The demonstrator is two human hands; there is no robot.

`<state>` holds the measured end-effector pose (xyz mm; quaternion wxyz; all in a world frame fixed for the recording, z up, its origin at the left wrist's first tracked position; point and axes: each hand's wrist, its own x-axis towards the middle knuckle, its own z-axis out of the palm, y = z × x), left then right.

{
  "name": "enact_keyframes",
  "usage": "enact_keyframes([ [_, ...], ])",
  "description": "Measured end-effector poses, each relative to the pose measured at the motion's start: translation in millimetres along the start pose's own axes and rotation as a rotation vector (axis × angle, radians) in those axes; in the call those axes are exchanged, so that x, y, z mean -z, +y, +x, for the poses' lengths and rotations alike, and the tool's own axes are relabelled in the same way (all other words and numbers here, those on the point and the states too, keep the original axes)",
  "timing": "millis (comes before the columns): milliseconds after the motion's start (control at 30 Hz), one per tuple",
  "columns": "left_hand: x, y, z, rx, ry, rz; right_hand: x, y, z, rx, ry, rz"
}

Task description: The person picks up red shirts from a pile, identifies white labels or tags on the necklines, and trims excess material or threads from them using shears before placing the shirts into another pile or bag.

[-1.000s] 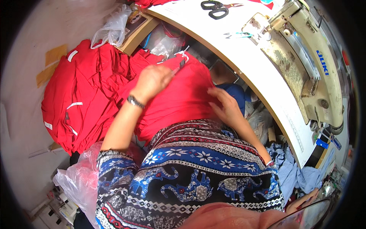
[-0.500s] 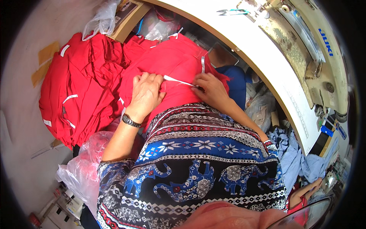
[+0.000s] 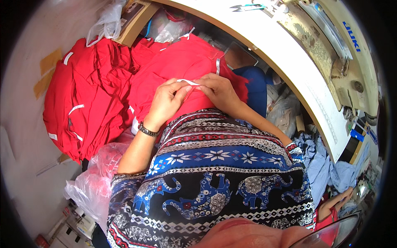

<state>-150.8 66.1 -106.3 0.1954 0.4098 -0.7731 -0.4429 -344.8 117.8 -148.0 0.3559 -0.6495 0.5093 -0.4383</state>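
Red cloth (image 3: pixel 178 62) with narrow white strips lies bunched over my lap. Above my lap my left hand (image 3: pixel 170 99) is closed, thumb and fingers pinching the red cloth at one end of a white strip (image 3: pixel 188 82). Close beside it, my right hand (image 3: pixel 220 91) pinches the other end of that strip along with the cloth. The strip runs along the cloth edge between both sets of fingertips and bows slightly. Another white strip (image 3: pixel 218 66) hangs on the cloth beyond my right hand. What lies under my fingers is hidden.
At left sits a big heap of red cloth (image 3: pixel 93 91) with white tags, above a clear plastic bag (image 3: pixel 97 177). The white table edge (image 3: pixel 289 70) curves past on the right, bearing a sewing machine (image 3: pixel 318 45) and thread snips (image 3: pixel 248 7). Another person's hand (image 3: pixel 345 196) shows at lower right.
My hands have come closer together and turned inward, fingertips nearly meeting. The white strip, earlier stretched flat between them, is now lifted and bowed at the cloth edge.
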Motion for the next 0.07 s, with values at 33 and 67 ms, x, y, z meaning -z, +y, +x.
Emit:
enact_keyframes([
  [33,0.1,-1.9,2.1,0.062,-0.024,-0.127,2.5,-1.0,-1.6,-0.028,0.002,0.002],
  [67,-0.9,-7.6,3.8,0.123,-0.018,-0.265,5.3,-2.5,-2.3,-0.052,0.003,0.005],
])
